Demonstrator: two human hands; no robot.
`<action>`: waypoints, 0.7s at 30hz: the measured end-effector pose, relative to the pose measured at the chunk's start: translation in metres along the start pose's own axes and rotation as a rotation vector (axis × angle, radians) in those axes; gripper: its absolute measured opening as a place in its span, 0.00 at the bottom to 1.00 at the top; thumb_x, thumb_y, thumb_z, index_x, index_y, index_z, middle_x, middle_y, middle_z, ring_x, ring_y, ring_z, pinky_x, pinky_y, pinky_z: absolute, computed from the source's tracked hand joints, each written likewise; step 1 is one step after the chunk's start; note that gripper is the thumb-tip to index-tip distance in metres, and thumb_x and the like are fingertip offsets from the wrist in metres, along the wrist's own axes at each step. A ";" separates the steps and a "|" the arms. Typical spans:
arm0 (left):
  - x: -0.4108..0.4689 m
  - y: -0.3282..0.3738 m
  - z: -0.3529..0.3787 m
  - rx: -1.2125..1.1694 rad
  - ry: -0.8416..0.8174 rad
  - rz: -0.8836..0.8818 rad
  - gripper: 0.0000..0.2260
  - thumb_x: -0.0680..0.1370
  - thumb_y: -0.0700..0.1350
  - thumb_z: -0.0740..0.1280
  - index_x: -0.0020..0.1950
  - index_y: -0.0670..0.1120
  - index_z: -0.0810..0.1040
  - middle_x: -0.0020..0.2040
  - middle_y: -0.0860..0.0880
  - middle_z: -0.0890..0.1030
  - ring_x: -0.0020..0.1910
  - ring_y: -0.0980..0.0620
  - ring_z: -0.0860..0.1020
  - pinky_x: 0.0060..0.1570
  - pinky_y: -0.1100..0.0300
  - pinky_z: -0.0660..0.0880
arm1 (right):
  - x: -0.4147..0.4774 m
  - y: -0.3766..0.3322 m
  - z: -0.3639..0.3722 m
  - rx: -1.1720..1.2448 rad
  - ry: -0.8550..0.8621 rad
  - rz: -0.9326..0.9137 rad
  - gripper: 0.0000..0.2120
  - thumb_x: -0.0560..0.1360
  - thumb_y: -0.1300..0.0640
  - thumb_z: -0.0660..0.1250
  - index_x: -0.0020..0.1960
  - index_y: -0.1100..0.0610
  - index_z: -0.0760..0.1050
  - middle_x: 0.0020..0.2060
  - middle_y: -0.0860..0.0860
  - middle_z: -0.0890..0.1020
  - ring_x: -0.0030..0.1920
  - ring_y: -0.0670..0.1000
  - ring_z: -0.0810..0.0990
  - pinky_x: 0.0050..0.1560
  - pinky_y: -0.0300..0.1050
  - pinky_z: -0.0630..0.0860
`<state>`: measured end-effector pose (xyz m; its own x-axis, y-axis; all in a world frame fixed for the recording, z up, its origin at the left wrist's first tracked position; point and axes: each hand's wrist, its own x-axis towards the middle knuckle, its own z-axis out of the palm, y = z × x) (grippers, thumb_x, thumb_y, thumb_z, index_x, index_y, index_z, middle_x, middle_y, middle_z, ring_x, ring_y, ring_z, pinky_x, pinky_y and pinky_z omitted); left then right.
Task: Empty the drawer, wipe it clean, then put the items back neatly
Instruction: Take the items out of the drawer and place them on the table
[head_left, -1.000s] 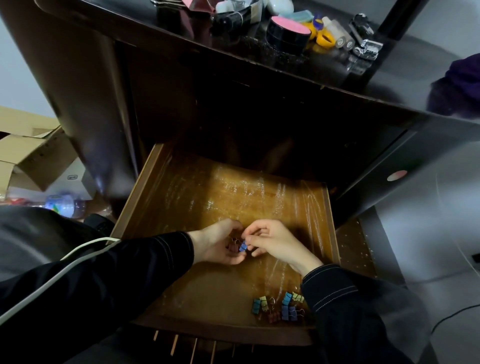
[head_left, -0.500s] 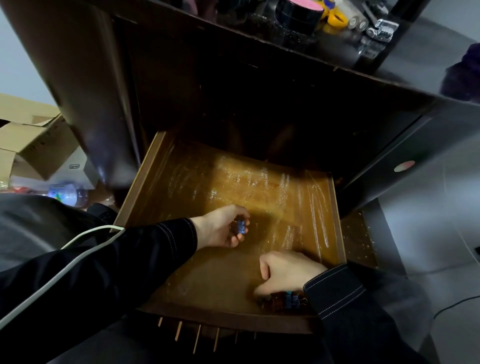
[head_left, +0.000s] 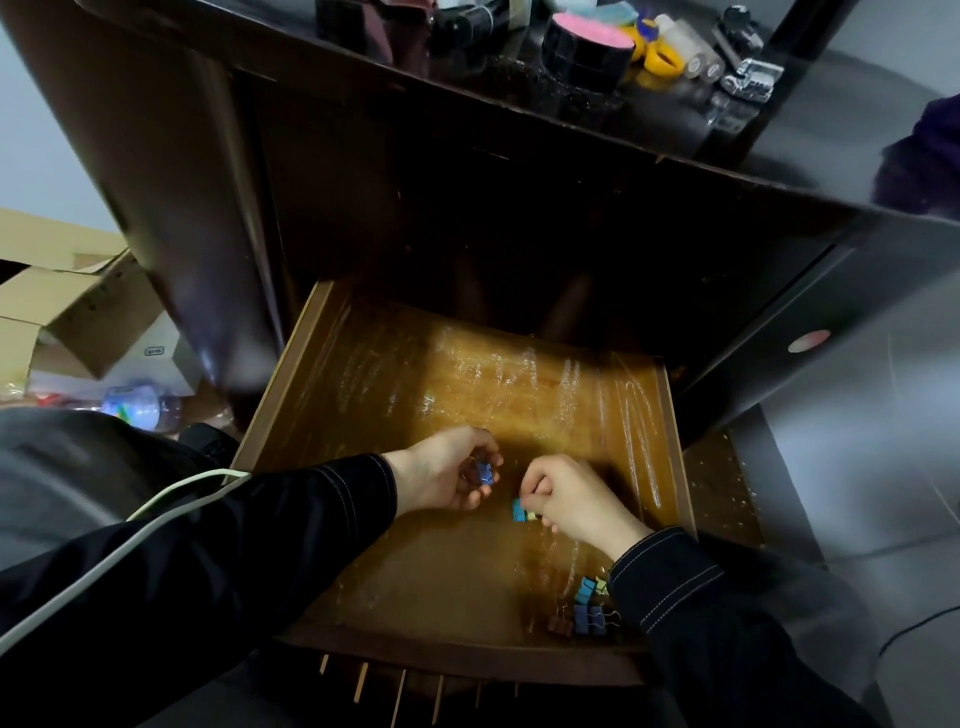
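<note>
The wooden drawer (head_left: 363, 395) is pulled out below the dark desk, its floor lined with shiny film. My left hand (head_left: 441, 478) hovers over the drawer's middle and grips a few binder clips, a blue binder clip (head_left: 485, 474) showing between its fingers. Just to the right, my right hand (head_left: 571, 501) pinches a blue and a green binder clip (head_left: 522, 512). A small pile of binder clips (head_left: 587, 610) in blue, green and brown lies at the drawer's front right corner, partly hidden by my right sleeve.
On the desk top (head_left: 831, 119) stand rolls of tape (head_left: 587, 47), a yellow tape dispenser (head_left: 657, 54), a stapler (head_left: 748, 78) and other small items. Cardboard boxes (head_left: 57, 306) and a plastic bottle (head_left: 135, 408) lie on the floor to the left. A white cable (head_left: 171, 493) crosses my left arm.
My right hand went down to the pile at the drawer's front right, then came back up beside my left hand holding clips. The left hand stayed put with its clips.
</note>
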<state>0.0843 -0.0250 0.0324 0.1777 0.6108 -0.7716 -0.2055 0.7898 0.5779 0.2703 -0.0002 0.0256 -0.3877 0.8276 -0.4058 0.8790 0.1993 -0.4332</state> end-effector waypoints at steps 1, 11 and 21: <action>0.000 0.000 0.000 0.000 0.008 0.003 0.08 0.81 0.45 0.61 0.44 0.44 0.75 0.36 0.46 0.75 0.30 0.52 0.72 0.27 0.63 0.69 | 0.002 0.000 -0.001 0.043 0.036 0.015 0.01 0.79 0.57 0.70 0.48 0.52 0.81 0.38 0.47 0.83 0.35 0.48 0.83 0.37 0.44 0.83; -0.001 0.000 -0.002 -0.060 0.007 0.001 0.08 0.82 0.44 0.60 0.51 0.41 0.76 0.45 0.41 0.77 0.37 0.46 0.76 0.35 0.57 0.75 | 0.008 0.005 -0.012 -0.028 0.366 0.104 0.07 0.79 0.58 0.69 0.43 0.50 0.78 0.37 0.44 0.82 0.38 0.43 0.81 0.36 0.37 0.78; -0.001 -0.001 0.001 -0.157 -0.085 -0.049 0.11 0.83 0.48 0.59 0.58 0.41 0.71 0.53 0.37 0.76 0.45 0.41 0.79 0.39 0.51 0.81 | 0.002 -0.019 -0.015 0.543 0.093 -0.110 0.05 0.77 0.59 0.71 0.51 0.50 0.81 0.43 0.49 0.85 0.32 0.46 0.81 0.30 0.38 0.76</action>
<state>0.0850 -0.0256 0.0327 0.2710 0.5795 -0.7686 -0.3413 0.8044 0.4862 0.2573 0.0061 0.0450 -0.4216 0.8647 -0.2729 0.5563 0.0089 -0.8309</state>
